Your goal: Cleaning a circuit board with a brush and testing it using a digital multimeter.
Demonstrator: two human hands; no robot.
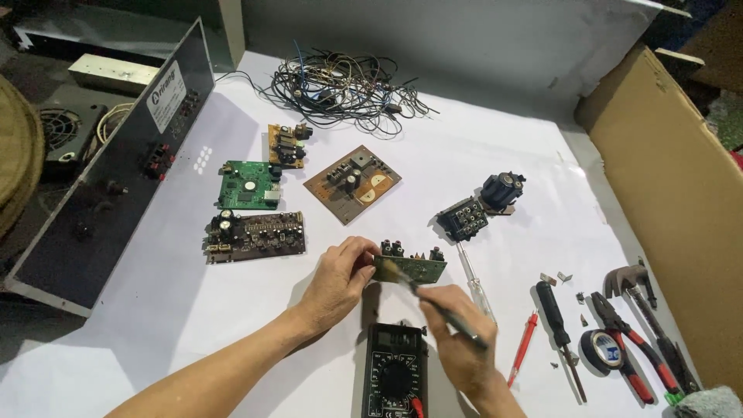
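Observation:
My left hand [337,280] grips the left end of a small green circuit board [414,268] with dark sockets along its top edge, held just above the white table. My right hand [458,333] holds a thin brush [433,303] like a pen, its bristle tip resting on the board's left part. A black multimeter [395,373] lies directly below both hands near the front edge.
Other boards lie at left and centre: green [248,186], dark brown [255,234], tan [352,184]. A wire tangle [340,87] sits at the back. Screwdrivers [559,325], pliers [631,344], tape [607,348] and a hammer [631,279] lie at right, a black panel [116,178] at left.

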